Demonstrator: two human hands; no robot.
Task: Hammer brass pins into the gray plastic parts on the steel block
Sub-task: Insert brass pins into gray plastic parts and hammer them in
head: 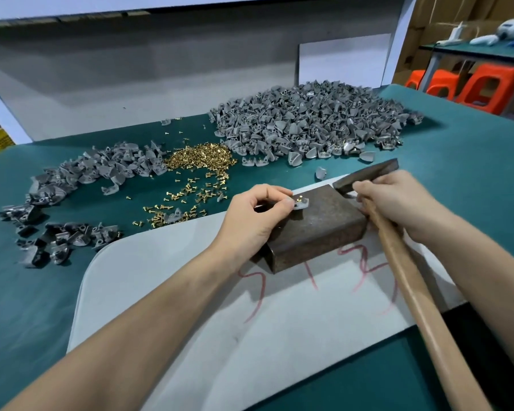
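The left hand (258,216) pinches 1 gray plastic part (301,205), a brass pin (299,199) standing in it, on the steel block (324,226), and the right hand (398,203) grasps the hammer (365,177) just beside, so a slanted blow could bend the pin or hit the fingers (286,207).

Both forearms are reaching forward; the left hand (258,216) is pinching a part (301,204), the right hand (398,203) is gripping the hammer (365,176).

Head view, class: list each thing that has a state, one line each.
Rusty steel block: flat on the pale board.
Small gray plastic part: on the block, pinched by left hand.
Brass pin: standing proud in that part.
Wooden-handled hammer: gripped near its head by right hand.
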